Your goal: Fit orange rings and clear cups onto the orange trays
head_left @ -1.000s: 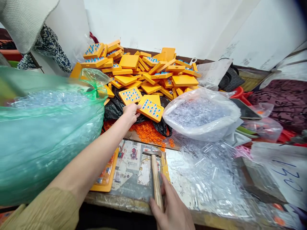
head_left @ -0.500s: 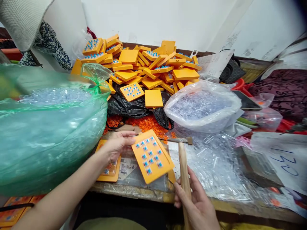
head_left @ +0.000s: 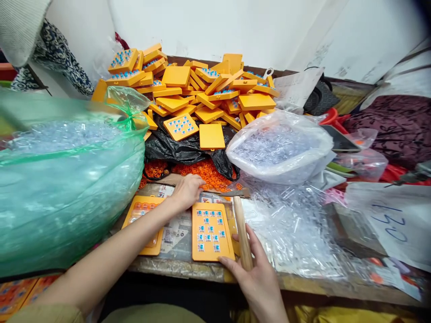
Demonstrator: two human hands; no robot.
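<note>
A yellow plastic tray (head_left: 197, 251) with small blue-and-clear pieces in its pockets lies flat at the table's front edge. My right hand (head_left: 254, 273) is wrapped round a wooden stick (head_left: 243, 233), with its thumb touching the tray's lower right corner. Above the tray, my left hand (head_left: 187, 192) reaches to the near edge of a heap of small orange rings (head_left: 210, 175). Its fingers are curled together, and their tips are partly hidden. Partly under my left forearm lies a second yellow tray (head_left: 146, 201), with orange rings showing in it.
A big pile of yellow cases (head_left: 177, 76) stands at the back. A green bag (head_left: 67, 188) at left and a white bag (head_left: 279, 172) at right hold clear plastic pieces. More clear pieces (head_left: 299, 229) spread over the right side. A cardboard strip (head_left: 235, 192) edges the rings.
The yellow tray has gone from tilted in my left hand to flat on the table. My left hand has let it go and moved to the rings. The stick has moved left.
</note>
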